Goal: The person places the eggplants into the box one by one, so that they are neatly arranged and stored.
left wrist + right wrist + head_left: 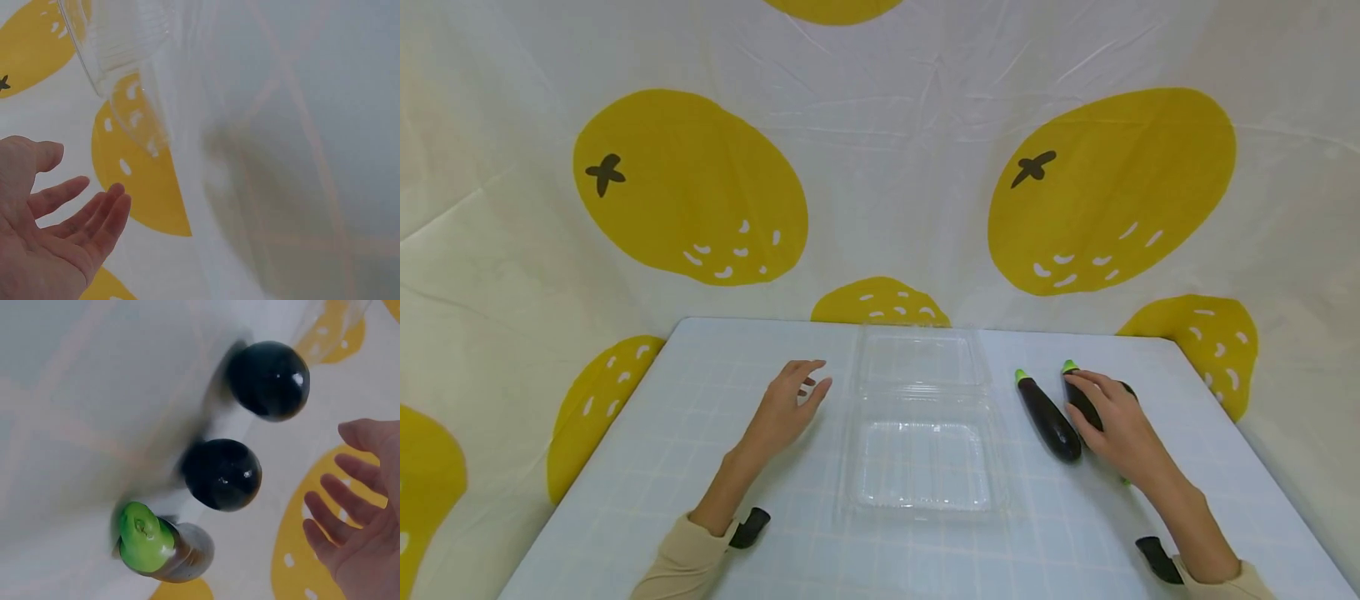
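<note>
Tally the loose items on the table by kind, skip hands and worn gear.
Eggplants: 3
Clear plastic container, lid open, counted as one: 1
Total: 4

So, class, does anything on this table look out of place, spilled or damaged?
Yes: the rightmost long, glossy, blackish eggplant lies reversed, its bright-green stem toward the viewer, while the left eggplant and middle eggplant point theirs away. Nothing looks spilled or damaged.
</note>
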`<state>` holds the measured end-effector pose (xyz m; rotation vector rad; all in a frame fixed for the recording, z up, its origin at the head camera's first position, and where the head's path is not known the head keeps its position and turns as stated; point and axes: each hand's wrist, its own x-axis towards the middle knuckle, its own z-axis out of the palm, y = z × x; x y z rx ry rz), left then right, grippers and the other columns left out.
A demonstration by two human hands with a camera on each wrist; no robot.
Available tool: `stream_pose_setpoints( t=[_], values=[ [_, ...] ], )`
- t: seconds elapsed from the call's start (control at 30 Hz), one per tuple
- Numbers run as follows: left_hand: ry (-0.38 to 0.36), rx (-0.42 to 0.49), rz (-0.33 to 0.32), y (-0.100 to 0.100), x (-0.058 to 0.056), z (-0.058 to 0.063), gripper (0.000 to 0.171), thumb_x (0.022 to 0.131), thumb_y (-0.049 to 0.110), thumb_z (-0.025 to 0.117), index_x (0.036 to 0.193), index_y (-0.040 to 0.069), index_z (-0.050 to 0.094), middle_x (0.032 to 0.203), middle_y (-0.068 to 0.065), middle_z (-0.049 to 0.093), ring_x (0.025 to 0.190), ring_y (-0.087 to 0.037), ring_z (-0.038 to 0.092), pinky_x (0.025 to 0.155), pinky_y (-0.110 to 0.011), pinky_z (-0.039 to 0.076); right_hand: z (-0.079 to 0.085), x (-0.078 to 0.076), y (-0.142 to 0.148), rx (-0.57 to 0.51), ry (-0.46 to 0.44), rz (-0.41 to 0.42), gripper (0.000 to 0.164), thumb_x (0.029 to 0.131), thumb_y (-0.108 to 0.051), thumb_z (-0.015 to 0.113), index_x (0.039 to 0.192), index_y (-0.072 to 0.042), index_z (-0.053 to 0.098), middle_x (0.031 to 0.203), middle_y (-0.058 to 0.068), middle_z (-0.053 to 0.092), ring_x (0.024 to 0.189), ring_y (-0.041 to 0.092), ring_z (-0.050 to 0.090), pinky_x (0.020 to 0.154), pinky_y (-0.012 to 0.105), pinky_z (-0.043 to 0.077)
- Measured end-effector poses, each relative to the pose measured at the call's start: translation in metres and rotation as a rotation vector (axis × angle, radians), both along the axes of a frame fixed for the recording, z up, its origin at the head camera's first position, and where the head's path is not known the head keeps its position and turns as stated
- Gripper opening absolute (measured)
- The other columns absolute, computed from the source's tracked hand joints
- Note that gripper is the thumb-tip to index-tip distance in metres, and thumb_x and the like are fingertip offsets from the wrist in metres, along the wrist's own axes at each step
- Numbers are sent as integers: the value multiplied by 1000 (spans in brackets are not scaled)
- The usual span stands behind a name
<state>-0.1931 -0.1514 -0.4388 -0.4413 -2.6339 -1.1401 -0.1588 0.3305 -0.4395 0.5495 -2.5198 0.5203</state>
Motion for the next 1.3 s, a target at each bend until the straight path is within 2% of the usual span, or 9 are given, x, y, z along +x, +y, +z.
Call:
stream_pose_setpoints(
  t=[0.2,0.53,0.97,1.3],
  values=[
    [-8,42,-39,11,1,-1,36,101,16,68,134,1,64,127,-20,62,92,-23,66,81,-40,59,-3,-2,-7,0,31,27,52,81,-1,81,130,0,62,129,23,59,119,44,54,93,63,43],
    [30,84,-78,24,4,-7,35,98,11,71,130,-2,67,118,-18,67,85,-19,64,75,-32,59,-4,0,-19,-8,-8,35,49,84,-3,80,130,1,63,130,22,59,121,43,54,95,65,43],
    [0,124,-82,37,7,-12,31,96,10,73,125,-3,69,106,-12,71,82,-19,66,76,-30,59,-11,-2,-31,-6,-128,36,47,89,-6,78,132,2,60,131,23,56,119,42,53,97,65,44],
    [-17,136,-99,38,5,-18,27,98,12,71,120,-3,71,102,-10,72,76,-14,64,71,-25,56,-14,0,-37,4,-209,7,49,91,-7,78,136,1,59,135,23,54,118,42,53,99,63,45]
  ],
)
